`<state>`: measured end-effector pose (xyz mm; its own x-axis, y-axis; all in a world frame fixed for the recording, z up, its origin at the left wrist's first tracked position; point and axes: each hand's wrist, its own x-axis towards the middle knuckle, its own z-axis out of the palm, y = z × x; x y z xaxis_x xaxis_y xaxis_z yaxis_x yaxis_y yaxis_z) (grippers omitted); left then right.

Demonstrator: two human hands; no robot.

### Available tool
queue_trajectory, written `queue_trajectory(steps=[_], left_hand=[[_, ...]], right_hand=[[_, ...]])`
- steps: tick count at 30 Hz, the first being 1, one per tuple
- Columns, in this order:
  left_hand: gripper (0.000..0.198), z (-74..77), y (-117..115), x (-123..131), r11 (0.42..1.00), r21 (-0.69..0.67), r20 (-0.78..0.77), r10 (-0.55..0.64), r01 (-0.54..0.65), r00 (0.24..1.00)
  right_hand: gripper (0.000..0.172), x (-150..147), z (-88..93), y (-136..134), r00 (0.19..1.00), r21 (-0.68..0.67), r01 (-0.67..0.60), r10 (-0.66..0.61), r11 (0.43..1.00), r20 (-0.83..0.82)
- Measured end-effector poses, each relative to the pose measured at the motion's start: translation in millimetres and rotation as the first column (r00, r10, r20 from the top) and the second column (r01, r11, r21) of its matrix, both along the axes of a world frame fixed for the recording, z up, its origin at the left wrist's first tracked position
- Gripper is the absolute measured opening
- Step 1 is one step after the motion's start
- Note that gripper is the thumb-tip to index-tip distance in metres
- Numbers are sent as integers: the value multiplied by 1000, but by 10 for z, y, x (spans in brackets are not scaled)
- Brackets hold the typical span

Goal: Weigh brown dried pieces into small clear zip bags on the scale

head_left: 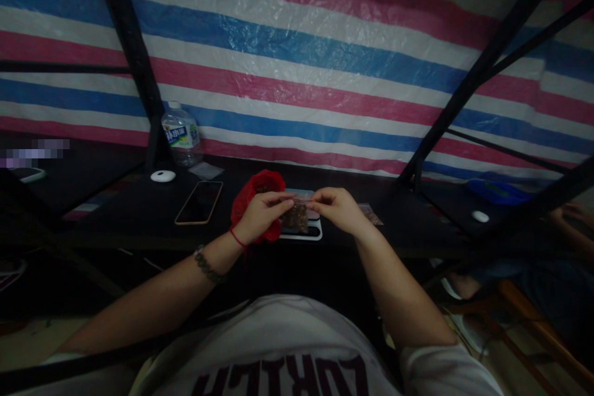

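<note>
Both hands pinch the top edge of a small clear zip bag (296,218) filled with brown bits. My left hand (263,213) has its thumb and fingers closed on the bag's left corner. On the right corner, my right hand (338,209) grips with thumb and fingertips. Below the bag is a white kitchen scale (315,232); I cannot tell whether the two touch. A red plastic bag (245,193), open at the top with brown contents, stands behind my left hand. Another small filled bag (372,215) lies right of my right wrist.
A phone (199,203), a white oval case (163,176), a clear flat bag (206,170) and a plastic bottle (180,135) are on the left. Dark metal posts (139,55) frame the black table. Another person's hand (573,215) shows at far right, near a blue object (499,192).
</note>
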<state>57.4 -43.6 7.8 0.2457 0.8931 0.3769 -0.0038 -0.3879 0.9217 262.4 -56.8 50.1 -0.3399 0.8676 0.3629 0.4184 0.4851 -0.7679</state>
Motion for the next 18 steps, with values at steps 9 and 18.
queue_trajectory(steps=[9,18], left_hand=[[25,49,-44,-45,974,214,-148,109,-76,983],[26,72,-70,-21,941,313,-233,211,-132,949]], right_hand=[[21,-9,-12,5,998,110,46,-50,993,30],[19,-60,-2,-9,996,168,60,-71,984,60]])
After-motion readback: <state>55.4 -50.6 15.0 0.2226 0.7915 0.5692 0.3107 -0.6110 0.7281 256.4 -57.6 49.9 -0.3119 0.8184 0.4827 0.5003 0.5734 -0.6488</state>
